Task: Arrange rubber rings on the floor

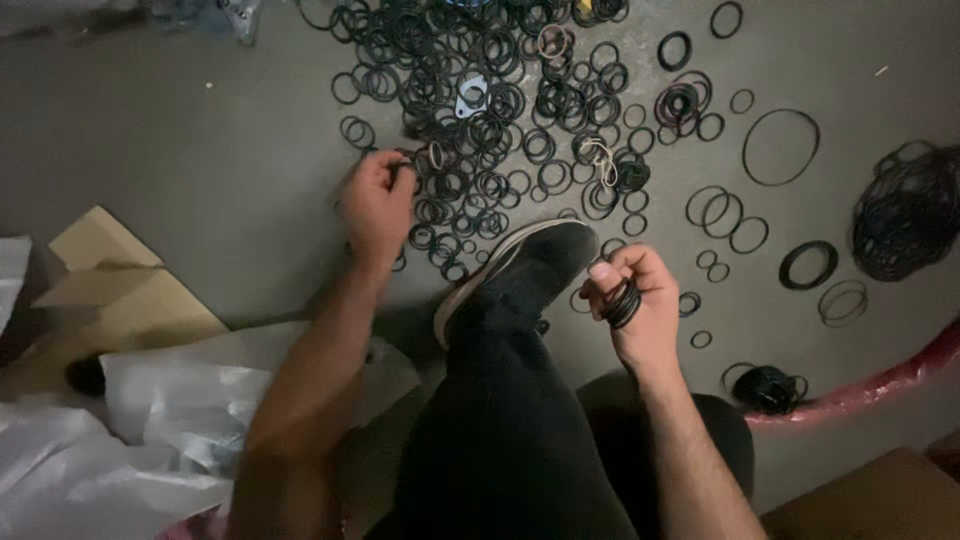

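Left hand (pixel 377 205) fingers pinch one rubber ring (pixel 403 166) off the floor (pixel 200 150); right hand (pixel 640 300) fingers clamp a ring bundle (pixel 622 303). Rings look light, floppy; grip by the rim.

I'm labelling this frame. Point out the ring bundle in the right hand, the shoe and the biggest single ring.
Ring bundle (pixel 624 302), head view, on its black loops.
Shoe (pixel 535 268), head view, dark upper.
Biggest single ring (pixel 746 158), head view, left rim.

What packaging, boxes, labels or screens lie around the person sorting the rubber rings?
Cardboard pieces: left of the floor, flat, tan, folded.
Plastic bags: lower left, crumpled, clear to white.
Cardboard box: lower right corner, brown, only partly in view.
Plastic wrap: top left, crumpled and clear.
No labels or screens show.
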